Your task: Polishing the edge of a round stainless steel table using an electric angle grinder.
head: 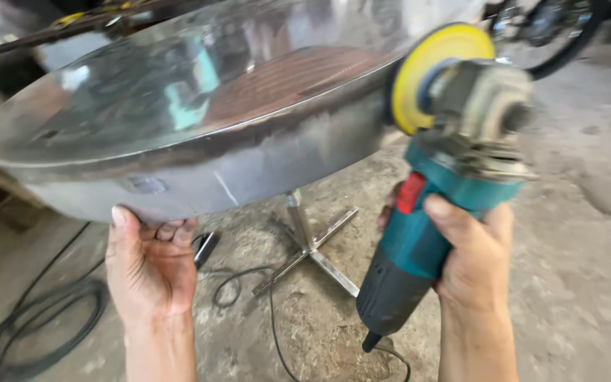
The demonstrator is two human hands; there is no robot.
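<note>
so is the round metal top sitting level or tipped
Tipped. The top slants down toward the left, its rim resting on the left hand, while the cross-foot stand under it stands upright.

packages: none | signs: none | screens: none | labels: none legible in view

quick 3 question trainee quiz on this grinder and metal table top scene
1. True or false: the right hand holds the teal angle grinder.
2. What colour is the grinder's disc? A red, B yellow, C black.
3. Fill in: the left hand presses on the underside edge of the round metal ____.

Key: 1 true. 2 B. 3 table top; its cross-shaped stand is on the concrete floor.
</note>
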